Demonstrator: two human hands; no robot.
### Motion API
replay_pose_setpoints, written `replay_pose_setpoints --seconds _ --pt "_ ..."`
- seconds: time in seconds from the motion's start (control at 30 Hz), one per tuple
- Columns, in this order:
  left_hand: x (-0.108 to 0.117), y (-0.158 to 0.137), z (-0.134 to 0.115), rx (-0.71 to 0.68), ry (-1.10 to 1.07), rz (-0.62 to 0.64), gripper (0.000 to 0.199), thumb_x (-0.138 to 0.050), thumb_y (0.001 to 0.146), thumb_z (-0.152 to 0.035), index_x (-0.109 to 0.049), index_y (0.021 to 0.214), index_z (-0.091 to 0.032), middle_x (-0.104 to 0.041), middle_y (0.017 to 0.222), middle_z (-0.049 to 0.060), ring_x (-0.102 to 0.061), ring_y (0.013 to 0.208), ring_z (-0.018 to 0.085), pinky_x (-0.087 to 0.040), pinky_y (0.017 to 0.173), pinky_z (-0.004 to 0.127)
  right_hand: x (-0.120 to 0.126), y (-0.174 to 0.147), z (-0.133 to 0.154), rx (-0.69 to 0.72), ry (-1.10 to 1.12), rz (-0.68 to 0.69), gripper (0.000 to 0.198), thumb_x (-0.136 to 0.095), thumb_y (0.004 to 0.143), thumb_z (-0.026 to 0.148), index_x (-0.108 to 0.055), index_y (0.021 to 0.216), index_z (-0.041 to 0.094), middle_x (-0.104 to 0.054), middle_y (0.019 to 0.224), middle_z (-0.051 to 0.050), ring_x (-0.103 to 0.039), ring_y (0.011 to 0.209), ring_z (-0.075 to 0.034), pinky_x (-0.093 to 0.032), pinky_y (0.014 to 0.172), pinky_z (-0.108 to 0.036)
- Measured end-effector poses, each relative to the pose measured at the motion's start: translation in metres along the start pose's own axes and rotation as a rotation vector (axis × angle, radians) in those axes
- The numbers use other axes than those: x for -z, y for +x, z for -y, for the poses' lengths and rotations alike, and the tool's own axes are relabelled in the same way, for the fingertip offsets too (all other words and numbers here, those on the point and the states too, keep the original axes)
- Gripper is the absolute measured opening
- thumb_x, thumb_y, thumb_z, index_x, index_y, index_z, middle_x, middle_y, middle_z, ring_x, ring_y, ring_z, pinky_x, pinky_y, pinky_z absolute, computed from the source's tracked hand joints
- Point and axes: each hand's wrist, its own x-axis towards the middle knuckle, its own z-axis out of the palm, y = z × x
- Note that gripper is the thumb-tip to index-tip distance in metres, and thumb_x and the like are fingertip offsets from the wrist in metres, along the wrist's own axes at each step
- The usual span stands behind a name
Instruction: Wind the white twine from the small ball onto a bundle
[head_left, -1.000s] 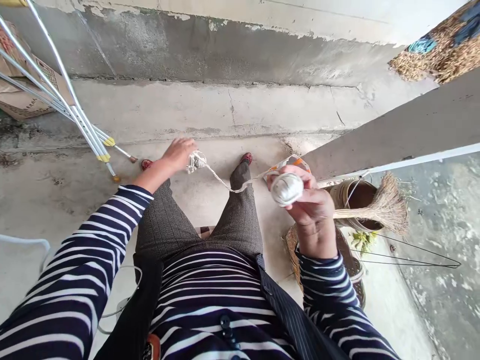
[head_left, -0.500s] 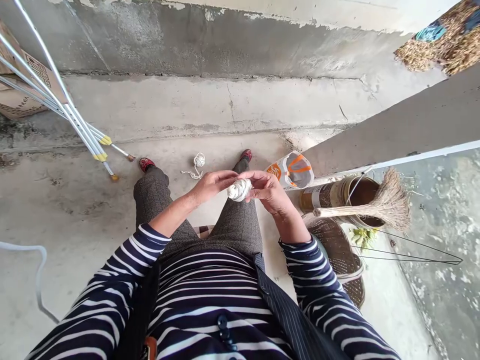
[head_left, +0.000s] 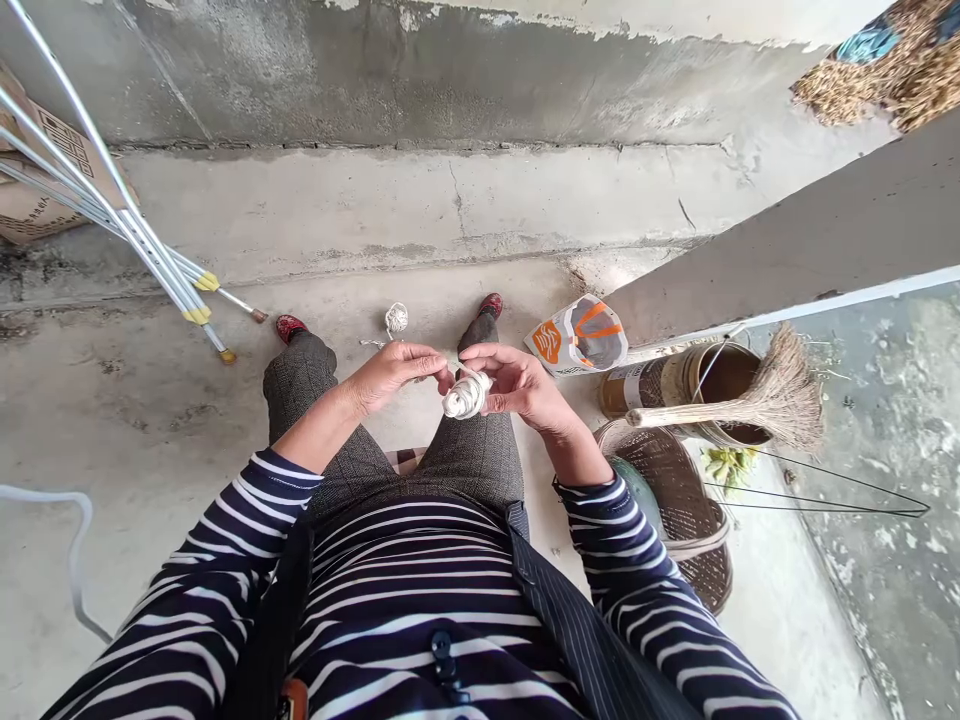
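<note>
In front of my lap, my right hand (head_left: pixel 525 388) grips a small wound bundle of white cord (head_left: pixel 466 396) between thumb and fingers. My left hand (head_left: pixel 401 374) is just left of the bundle with its fingers pinched together. A short stretch of the cord runs from the top of the bundle toward those fingertips, which seem to hold it. On the floor between my feet lies a second, loose ball of white cord (head_left: pixel 396 318). A strand trails from it to the left and partly disappears behind my left hand.
Crutches (head_left: pixel 161 255) lean at left by a cardboard box (head_left: pixel 45 190). To the right are a white and orange bag (head_left: pixel 551 340), a bucket (head_left: pixel 675 375) with a straw broom (head_left: pixel 780 395) across it, and a woven basket (head_left: pixel 679 490). A wall (head_left: pixel 337 80) stands ahead.
My left hand has drawn back left from the bundle, its fingers now pinched at the cord. The bundle in my right hand has shifted slightly down and left.
</note>
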Motion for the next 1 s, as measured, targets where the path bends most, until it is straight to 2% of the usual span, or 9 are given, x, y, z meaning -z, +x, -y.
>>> replay_pose_setpoints --seconds 0.1,0.2,0.37,0.5,0.6,0.67,0.77,0.87,1.0 --pt "0.002 -0.001 -0.005 -0.031 0.148 -0.01 0.044 -0.061 0.091 -0.053 -0.074 0.073 -0.015 -0.077 0.084 0.011 -0.069 0.086 0.022 -0.051 0.087 0.034 0.001 0.0 -0.003 -0.009 -0.011 0.006 0.059 -0.093 0.06 0.019 -0.067 0.113 0.021 -0.074 0.095 -0.002 -0.066 0.075 -0.013 -0.056 0.057 -0.02" --pt "0.002 -0.003 -0.007 -0.053 0.336 -0.024 0.048 -0.056 0.094 -0.053 -0.074 0.074 -0.015 -0.077 0.082 0.009 -0.069 0.082 0.02 -0.05 0.083 0.031 0.002 0.001 -0.004 -0.023 0.01 -0.001 0.056 -0.094 0.058 0.019 -0.065 0.107 0.019 -0.072 0.093 -0.002 -0.064 0.075 -0.013 -0.055 0.054 -0.018" --pt "-0.003 -0.007 -0.007 -0.083 0.443 -0.075 0.041 -0.055 0.095 -0.047 -0.073 0.077 -0.016 -0.076 0.084 0.006 -0.069 0.084 0.019 -0.05 0.078 0.027 0.003 0.0 -0.002 -0.048 0.016 -0.004 0.053 -0.094 0.058 0.019 -0.063 0.101 0.018 -0.069 0.088 0.0 -0.062 0.069 -0.011 -0.054 0.049 -0.018" --pt "-0.008 -0.01 -0.002 -0.081 0.388 -0.095 0.03 -0.056 0.093 -0.038 -0.074 0.096 -0.014 -0.075 0.084 0.006 -0.068 0.081 0.018 -0.052 0.078 0.027 0.007 -0.001 -0.003 -0.068 -0.021 -0.006 0.051 -0.093 0.06 0.02 -0.063 0.101 0.016 -0.069 0.088 -0.001 -0.062 0.067 -0.01 -0.053 0.051 -0.018" --pt "-0.011 -0.013 0.003 -0.041 0.272 -0.088 0.033 -0.058 0.091 -0.034 -0.07 0.112 -0.011 -0.075 0.085 0.007 -0.066 0.071 0.015 -0.053 0.065 0.025 0.009 -0.002 -0.005 -0.085 -0.063 -0.001 0.049 -0.092 0.059 0.019 -0.065 0.1 0.016 -0.068 0.088 -0.001 -0.061 0.067 -0.01 -0.051 0.052 -0.018" --pt "-0.012 -0.016 0.004 0.008 0.238 -0.066 0.034 -0.06 0.09 -0.034 -0.069 0.115 -0.012 -0.074 0.082 0.006 -0.065 0.065 0.014 -0.049 0.054 0.022 0.01 -0.003 -0.006 -0.092 -0.098 -0.001 0.047 -0.091 0.059 0.018 -0.066 0.099 0.016 -0.068 0.089 -0.001 -0.06 0.066 -0.009 -0.05 0.052 -0.018" --pt "-0.012 -0.019 0.002 0.031 0.254 -0.027 0.026 -0.063 0.091 -0.035 -0.072 0.1 -0.013 -0.069 0.069 0.002 -0.062 0.058 0.011 -0.047 0.052 0.019 0.011 -0.004 -0.006 -0.1 -0.17 -0.01 0.042 -0.088 0.061 0.017 -0.067 0.097 0.016 -0.067 0.089 -0.001 -0.059 0.065 -0.009 -0.049 0.053 -0.019" --pt "-0.012 -0.021 -0.001 0.018 0.252 -0.009 0.03 -0.066 0.091 -0.041 -0.071 0.081 -0.013 -0.067 0.066 0.002 -0.061 0.056 0.01 -0.051 0.056 0.02 0.01 -0.003 -0.005 -0.106 -0.277 -0.028 0.037 -0.086 0.062 0.018 -0.069 0.095 0.016 -0.067 0.087 -0.001 -0.058 0.064 -0.01 -0.048 0.054 -0.021" --pt "-0.01 -0.023 -0.004 0.075 0.149 0.055 0.036 -0.071 0.088 -0.048 -0.073 0.084 -0.012 -0.069 0.067 0.004 -0.061 0.055 0.01 -0.05 0.054 0.021 0.01 -0.003 -0.006 -0.064 -0.441 -0.07 0.031 -0.084 0.063 0.02 -0.07 0.091 0.016 -0.068 0.084 -0.001 -0.059 0.07 -0.013 -0.046 0.06 -0.023"
